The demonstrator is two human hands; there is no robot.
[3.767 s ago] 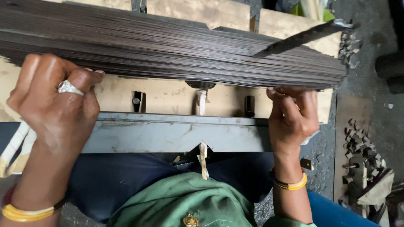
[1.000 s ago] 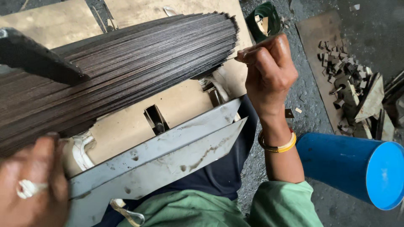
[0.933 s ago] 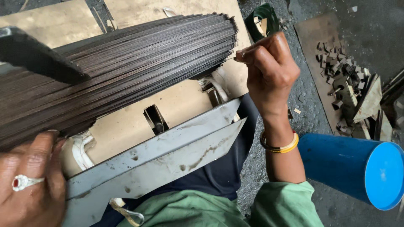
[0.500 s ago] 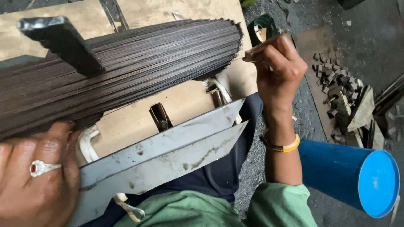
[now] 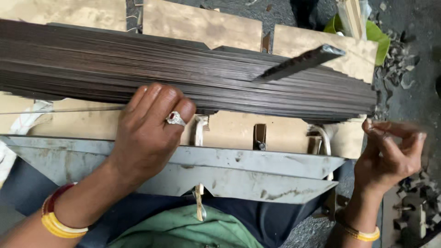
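A long bundle of thin dark metal strips (image 5: pixel 257 87) lies across pale wooden boards (image 5: pixel 202 27). My left hand (image 5: pixel 149 131), with a ring on it, lies palm down at the bundle's near edge, its fingers curled onto the strips. One thin strip (image 5: pixel 59 110) sticks out to the left just below the bundle. Just off the bundle's right end and below it, my right hand (image 5: pixel 390 154) has thumb and fingers pinched together; it is blurred, so I cannot tell whether anything is between them. A dark flat bar (image 5: pixel 301 62) rests slantwise on top of the bundle.
A grey metal plate (image 5: pixel 257 172) with a notched edge spans the front, over my lap. Metal brackets (image 5: pixel 321 138) stand between plate and boards. Metal scraps (image 5: pixel 413 206) litter the floor at right. A green object (image 5: pixel 377 36) is at the top right, white cloth (image 5: pixel 23 124) at the left.
My left hand has shifted from the bundle's left end to its middle. My right hand has come off the bundle's right end and dropped lower. The view has swung, and the blue drum is out of sight.
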